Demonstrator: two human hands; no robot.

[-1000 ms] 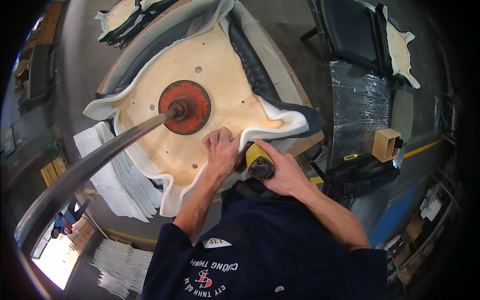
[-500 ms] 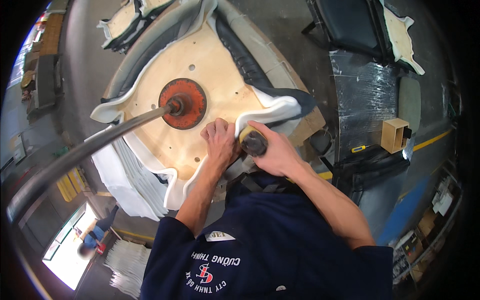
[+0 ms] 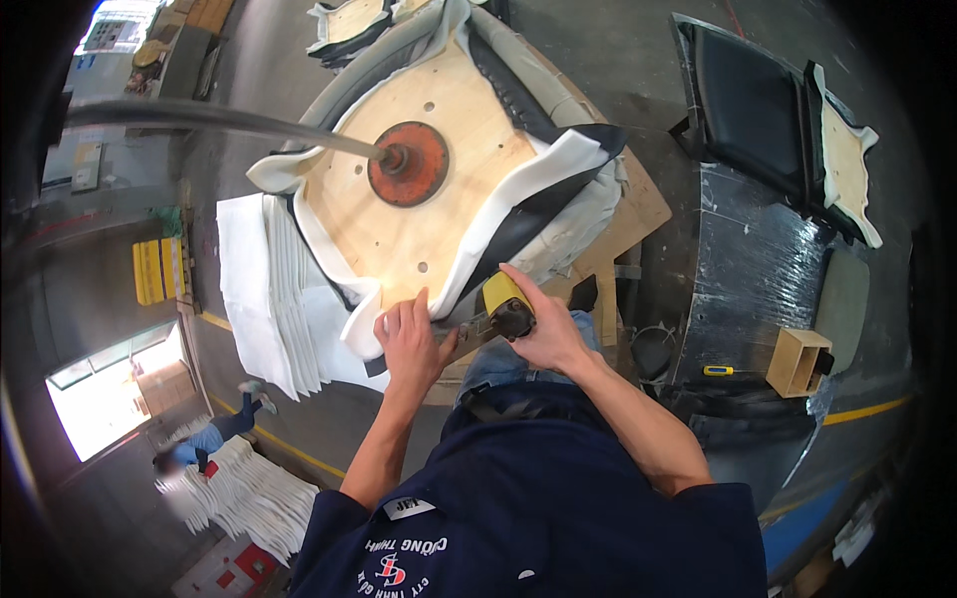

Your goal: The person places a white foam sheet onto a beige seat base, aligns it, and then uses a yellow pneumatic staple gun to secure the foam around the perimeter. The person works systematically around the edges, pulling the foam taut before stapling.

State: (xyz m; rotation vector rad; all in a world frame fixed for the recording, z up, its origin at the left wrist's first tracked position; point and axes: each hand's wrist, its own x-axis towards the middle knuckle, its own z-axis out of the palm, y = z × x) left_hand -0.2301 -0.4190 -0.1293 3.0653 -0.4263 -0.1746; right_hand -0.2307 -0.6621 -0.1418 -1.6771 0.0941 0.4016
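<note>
A wooden seat panel [image 3: 384, 224], edged with white padding [image 3: 533, 181] and a black cover [image 3: 533, 221], lies underside up before me. A round orange press disc [image 3: 409, 164] on a metal rod bears on its middle. My left hand [image 3: 411, 344] is closed at the panel's near corner, fingers on the padding and cover edge; its underside is hidden. My right hand [image 3: 548, 334] grips a yellow and black staple gun [image 3: 508, 302], its metal nose pointing towards my left hand, just right of that corner.
Stacked white padding sheets [image 3: 264, 289] stand at the left. On the right, a plastic-wrapped table [image 3: 743, 259] carries a black upholstered panel [image 3: 748, 110], a small wooden box [image 3: 793, 361] and a yellow-handled tool [image 3: 718, 371]. Another person [image 3: 204, 439] bends over white sheets at the lower left.
My left hand has moved left along the near edge to the corner. The staple gun has come away from the right-hand padding, which now lies less bunched. The view has shifted.
</note>
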